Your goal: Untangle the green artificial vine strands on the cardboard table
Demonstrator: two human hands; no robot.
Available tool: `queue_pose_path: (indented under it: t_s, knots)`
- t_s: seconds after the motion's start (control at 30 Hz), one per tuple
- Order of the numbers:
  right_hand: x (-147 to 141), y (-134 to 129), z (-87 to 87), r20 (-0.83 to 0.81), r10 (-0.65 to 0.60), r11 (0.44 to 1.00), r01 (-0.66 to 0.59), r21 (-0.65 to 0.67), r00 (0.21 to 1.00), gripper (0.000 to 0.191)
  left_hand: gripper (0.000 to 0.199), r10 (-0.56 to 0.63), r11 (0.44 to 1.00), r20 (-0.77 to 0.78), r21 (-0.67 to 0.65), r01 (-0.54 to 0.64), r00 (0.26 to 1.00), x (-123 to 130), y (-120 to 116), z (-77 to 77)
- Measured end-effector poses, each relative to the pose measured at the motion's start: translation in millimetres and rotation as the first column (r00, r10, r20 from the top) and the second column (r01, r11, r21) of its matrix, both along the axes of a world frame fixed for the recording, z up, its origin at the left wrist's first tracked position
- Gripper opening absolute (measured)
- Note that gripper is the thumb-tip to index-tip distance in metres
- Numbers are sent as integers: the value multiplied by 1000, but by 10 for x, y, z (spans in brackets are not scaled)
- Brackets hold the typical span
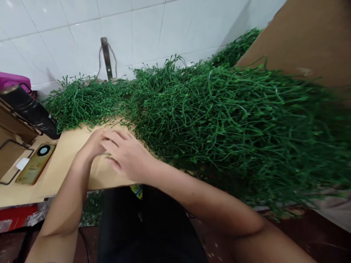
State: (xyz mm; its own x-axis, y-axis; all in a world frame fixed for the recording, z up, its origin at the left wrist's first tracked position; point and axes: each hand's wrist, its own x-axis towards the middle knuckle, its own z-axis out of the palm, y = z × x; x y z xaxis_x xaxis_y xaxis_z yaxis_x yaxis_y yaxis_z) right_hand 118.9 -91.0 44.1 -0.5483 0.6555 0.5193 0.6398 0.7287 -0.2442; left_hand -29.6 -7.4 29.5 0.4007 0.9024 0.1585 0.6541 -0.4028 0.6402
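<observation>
My right hand (130,155) reaches in over the cardboard work surface (68,157), slightly blurred, its bent fingers showing gaps. It overlaps the fingertips of my left hand (95,143), so what the left fingers do is hidden. Nothing can be made out in either hand. Beneath them a thin green piece (106,153) lies on the cardboard. Close by on the right spreads a big heap of thin green plastic stems (219,109) with small budded tips. Another heap of such stems (85,100) sits just beyond my hands, along the wall.
At the left are a black bottle (30,109), tilted in view, a phone (37,164) and a black wire frame (11,180). A large cardboard sheet (307,44) rises at the right. White tiles (181,29) and a metal bracket (106,58) stand behind the stems.
</observation>
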Motion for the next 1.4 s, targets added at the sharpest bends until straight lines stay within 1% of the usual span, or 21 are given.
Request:
queue_pose_path:
  t_s: [0.03,0.07,0.13,0.17,0.27,0.37,0.4,0.43,0.5,0.57,0.63,0.7,0.77,0.87,0.97,1.03,1.13,1.23,1.3,1.37,1.4]
  knots:
    - [-7,138,2,71,-39,997,43,-57,997,33,22,21,1000,0,-1,-21,1000,5,169,-37]
    - [-16,280,5,126,-73,990,87,-109,989,34,27,95,995,39,28,-97,995,4,307,-83]
    - [-46,568,11,202,-155,964,193,-185,967,36,34,193,975,93,94,-202,977,-8,476,-194]
    - [-70,710,11,224,-205,946,252,-204,953,36,36,232,961,109,130,-245,967,-17,513,-252]
    - [-178,1111,-12,259,-348,883,407,-232,901,39,36,279,934,75,212,-289,957,-45,518,-389]
    - [-296,1453,-71,250,-455,837,507,-207,854,58,31,349,910,85,206,-359,933,-95,516,-453]
    - [-325,1547,-96,253,-472,831,522,-191,844,64,32,374,904,100,185,-386,922,-115,527,-463]
    - [-345,1629,-124,266,-476,830,528,-178,838,67,32,396,898,113,161,-410,911,-132,543,-471]
    - [-356,1754,-185,332,-462,830,533,-165,822,58,31,408,896,131,135,-424,904,-152,576,-481]
    - [-341,1830,-248,398,-460,821,551,-149,794,46,29,386,903,156,136,-407,909,-147,601,-491]
    - [-317,1873,-292,429,-468,823,558,-108,773,40,27,364,912,177,132,-388,915,-132,618,-504]
    - [-293,1907,-291,428,-459,839,538,-79,779,36,26,358,918,178,110,-380,917,-122,631,-523]
    - [-266,1951,-227,410,-450,847,525,-86,793,35,26,356,924,181,77,-374,917,-126,644,-545]
    - [-190,2050,-13,333,-496,816,561,-137,802,32,26,358,927,215,33,-373,908,-146,661,-582]
    - [-69,2152,281,195,-569,777,600,-193,799,31,25,361,926,280,-1,-376,889,-155,664,-611]
    - [13,2193,473,78,-587,777,588,-225,806,30,24,353,931,334,-36,-362,874,-144,656,-616]
    - [98,2197,699,-121,-569,809,527,-259,814,26,22,350,937,423,-133,-324,836,-108,634,-579]
    - [123,2153,845,-317,-526,845,443,-300,789,20,22,389,920,504,-260,-294,771,-61,606,-497]
    - [115,2114,912,-479,-470,878,339,-337,741,12,23,414,905,550,-335,-262,725,-32,586,-443]
    - [89,2065,958,-627,-390,916,213,-340,675,4,24,424,895,599,-394,-211,679,-11,567,-403]
    - [66,2033,969,-677,-351,930,154,-334,647,5,25,428,889,624,-422,-179,654,-5,558,-389]
